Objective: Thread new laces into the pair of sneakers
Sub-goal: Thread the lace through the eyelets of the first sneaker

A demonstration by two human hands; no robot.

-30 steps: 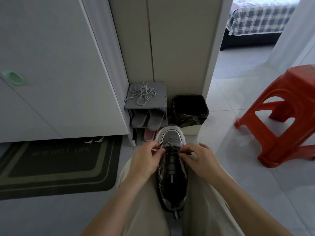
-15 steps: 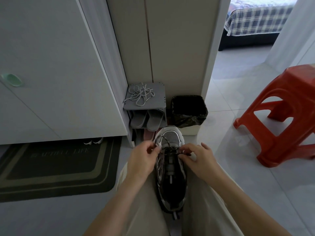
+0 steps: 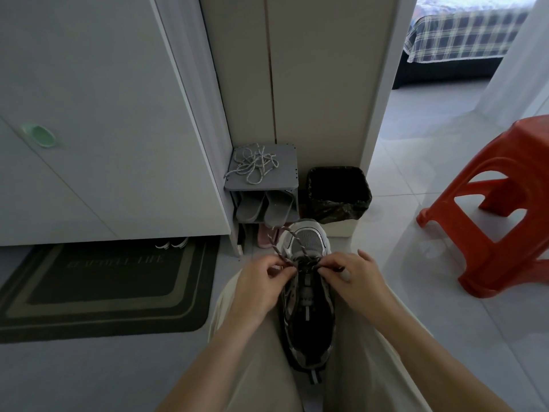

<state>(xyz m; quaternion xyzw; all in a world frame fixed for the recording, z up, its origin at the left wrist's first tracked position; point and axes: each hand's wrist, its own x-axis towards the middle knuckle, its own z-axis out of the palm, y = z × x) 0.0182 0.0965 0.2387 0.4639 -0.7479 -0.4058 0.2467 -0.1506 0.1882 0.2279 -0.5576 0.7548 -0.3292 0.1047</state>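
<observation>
I see the sneaker (image 3: 307,310) wedged between the thighs, toe away. Left hand (image 3: 261,282) and right hand (image 3: 355,278) each pinch the lace (image 3: 276,248) at the lowest eyelets. It looks limp and light, so I'd grip it near the tip.

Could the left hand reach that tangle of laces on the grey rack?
Probably yes: nothing stands between the left hand and the tangle atop the rack, though it is busy pinching the lace on the sneaker.

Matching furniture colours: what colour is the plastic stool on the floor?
Orange-red; the plastic stool shows best in the head view.
</observation>
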